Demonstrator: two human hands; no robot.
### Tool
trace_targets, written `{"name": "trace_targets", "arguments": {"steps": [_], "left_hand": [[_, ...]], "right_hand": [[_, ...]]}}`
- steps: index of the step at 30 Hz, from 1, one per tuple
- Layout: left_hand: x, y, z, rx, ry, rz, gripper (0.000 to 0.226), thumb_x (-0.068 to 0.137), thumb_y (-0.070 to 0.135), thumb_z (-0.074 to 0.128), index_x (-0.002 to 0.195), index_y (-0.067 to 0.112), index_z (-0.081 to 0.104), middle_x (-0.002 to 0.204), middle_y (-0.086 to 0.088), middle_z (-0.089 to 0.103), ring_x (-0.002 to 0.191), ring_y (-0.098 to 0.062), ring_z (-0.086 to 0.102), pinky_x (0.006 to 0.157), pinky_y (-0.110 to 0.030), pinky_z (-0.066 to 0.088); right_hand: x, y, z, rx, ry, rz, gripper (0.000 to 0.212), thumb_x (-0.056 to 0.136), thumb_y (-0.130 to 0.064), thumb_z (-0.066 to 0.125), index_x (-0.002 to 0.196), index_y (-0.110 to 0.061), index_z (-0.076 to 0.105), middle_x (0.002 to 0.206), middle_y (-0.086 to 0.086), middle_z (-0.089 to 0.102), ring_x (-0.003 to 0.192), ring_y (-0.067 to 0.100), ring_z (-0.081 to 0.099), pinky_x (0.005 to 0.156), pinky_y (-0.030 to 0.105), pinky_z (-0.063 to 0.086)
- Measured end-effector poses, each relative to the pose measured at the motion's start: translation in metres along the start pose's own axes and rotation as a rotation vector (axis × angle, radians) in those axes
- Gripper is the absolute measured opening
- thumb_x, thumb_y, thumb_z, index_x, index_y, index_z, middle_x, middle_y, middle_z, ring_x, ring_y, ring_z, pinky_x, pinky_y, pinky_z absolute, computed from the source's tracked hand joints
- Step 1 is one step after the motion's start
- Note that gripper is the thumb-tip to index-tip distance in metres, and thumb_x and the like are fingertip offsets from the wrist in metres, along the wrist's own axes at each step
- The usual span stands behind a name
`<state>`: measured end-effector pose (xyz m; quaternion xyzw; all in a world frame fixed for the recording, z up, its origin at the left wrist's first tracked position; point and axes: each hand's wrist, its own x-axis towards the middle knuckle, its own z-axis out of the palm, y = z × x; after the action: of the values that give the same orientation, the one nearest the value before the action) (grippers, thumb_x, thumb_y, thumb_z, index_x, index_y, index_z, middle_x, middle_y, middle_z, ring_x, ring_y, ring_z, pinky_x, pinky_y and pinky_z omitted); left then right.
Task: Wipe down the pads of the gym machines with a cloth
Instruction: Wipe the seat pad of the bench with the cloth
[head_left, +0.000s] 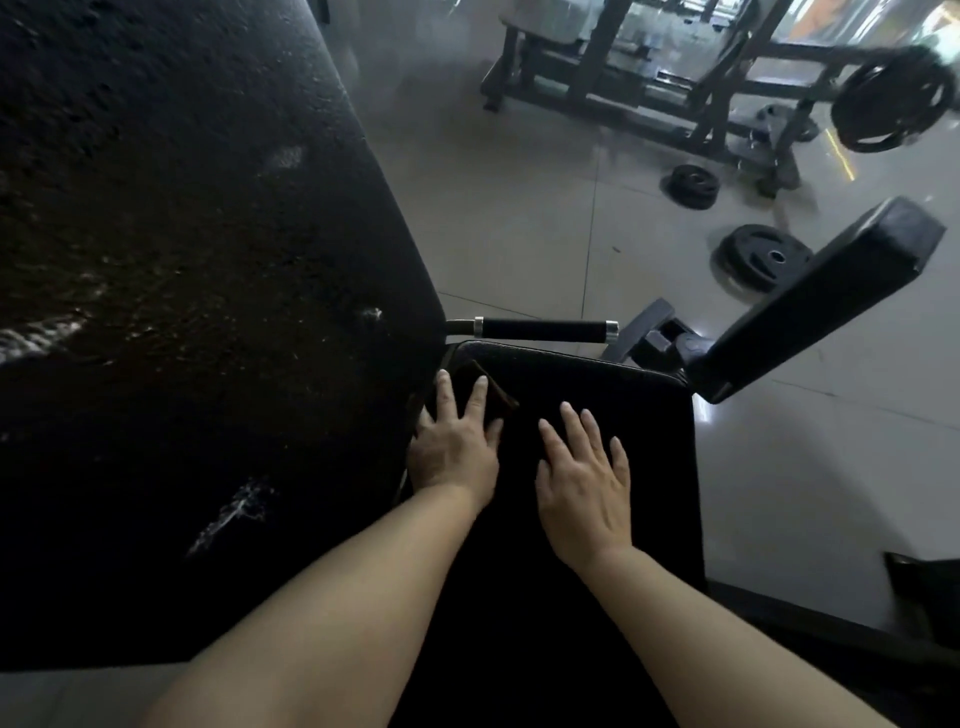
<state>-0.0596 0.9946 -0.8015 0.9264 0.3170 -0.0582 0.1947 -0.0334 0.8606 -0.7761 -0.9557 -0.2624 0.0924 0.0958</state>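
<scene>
My left hand (456, 447) presses flat, fingers spread, on the dark brownish folded cloth (488, 387) mid-frame on the black padded seat (597, 395). Right hand (584, 488) rests open, empty. Cloth looks soft and light; palming it seems best.

weight plates (763, 258) on tiled floor (519, 218)
</scene>
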Motion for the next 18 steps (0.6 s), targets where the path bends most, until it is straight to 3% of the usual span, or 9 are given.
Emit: {"name": "trace_targets", "arguments": {"steps": [3, 6, 10, 13, 16, 18], "left_hand": [[-0.008, -0.008, 0.002, 0.068, 0.018, 0.005, 0.054, 0.104, 0.031, 0.033, 0.151, 0.037, 0.009, 0.161, -0.004, -0.002, 0.141, -0.033, 0.02, 0.11, -0.041, 0.031], [-0.016, -0.013, -0.007, 0.092, 0.017, -0.025, 0.062, 0.1, 0.004, 0.034, 0.153, 0.026, 0.008, 0.16, -0.011, 0.002, 0.137, -0.034, 0.03, 0.108, -0.04, 0.037], [-0.026, -0.006, -0.032, -0.178, -0.124, -0.215, 0.044, 0.104, 0.024, 0.029, 0.144, 0.005, 0.031, 0.141, -0.02, 0.043, 0.126, -0.036, 0.045, 0.101, -0.037, 0.035], [-0.038, 0.006, -0.064, -0.127, -0.288, -0.248, 0.039, 0.103, 0.019, 0.029, 0.134, 0.0, 0.045, 0.133, -0.018, 0.053, 0.122, -0.032, 0.051, 0.098, -0.033, 0.039], [-0.061, 0.032, -0.106, -0.056, -0.445, -0.049, 0.029, 0.097, 0.016, 0.045, 0.12, 0.009, 0.061, 0.123, -0.012, 0.061, 0.114, -0.029, 0.058, 0.091, -0.031, 0.046], [-0.071, 0.049, -0.133, -0.049, -0.48, 0.039, 0.025, 0.093, 0.015, 0.051, 0.115, 0.011, 0.063, 0.118, -0.011, 0.064, 0.109, -0.028, 0.061, 0.086, -0.032, 0.048]], "right_hand": [[-0.021, 0.008, 0.005, -0.037, -0.06, 0.003, 0.069, 0.088, -0.049, -0.002, 0.152, -0.029, 0.013, 0.161, -0.005, -0.002, 0.141, 0.008, -0.016, 0.114, 0.033, -0.012], [-0.028, 0.002, -0.001, 0.007, -0.115, 0.057, 0.054, 0.1, -0.041, 0.013, 0.152, -0.028, 0.012, 0.161, -0.007, -0.003, 0.144, 0.007, -0.014, 0.115, 0.032, -0.011], [-0.025, -0.018, -0.027, 0.136, -0.135, 0.136, 0.052, 0.102, -0.033, 0.028, 0.152, -0.025, 0.014, 0.161, -0.006, 0.002, 0.147, 0.009, -0.006, 0.119, 0.034, -0.004], [-0.018, -0.037, -0.056, 0.227, -0.094, 0.137, 0.053, 0.101, -0.031, 0.034, 0.152, -0.023, 0.019, 0.16, -0.005, 0.01, 0.147, 0.01, 0.0, 0.119, 0.034, -0.001], [-0.012, -0.052, -0.095, 0.38, -0.031, 0.157, 0.051, 0.1, -0.027, 0.039, 0.149, -0.019, 0.027, 0.158, -0.001, 0.022, 0.146, 0.013, 0.012, 0.118, 0.032, 0.008], [-0.015, -0.061, -0.125, 0.621, 0.019, 0.248, 0.048, 0.101, -0.024, 0.041, 0.147, -0.014, 0.033, 0.154, 0.004, 0.032, 0.143, 0.016, 0.025, 0.115, 0.029, 0.018]]}}
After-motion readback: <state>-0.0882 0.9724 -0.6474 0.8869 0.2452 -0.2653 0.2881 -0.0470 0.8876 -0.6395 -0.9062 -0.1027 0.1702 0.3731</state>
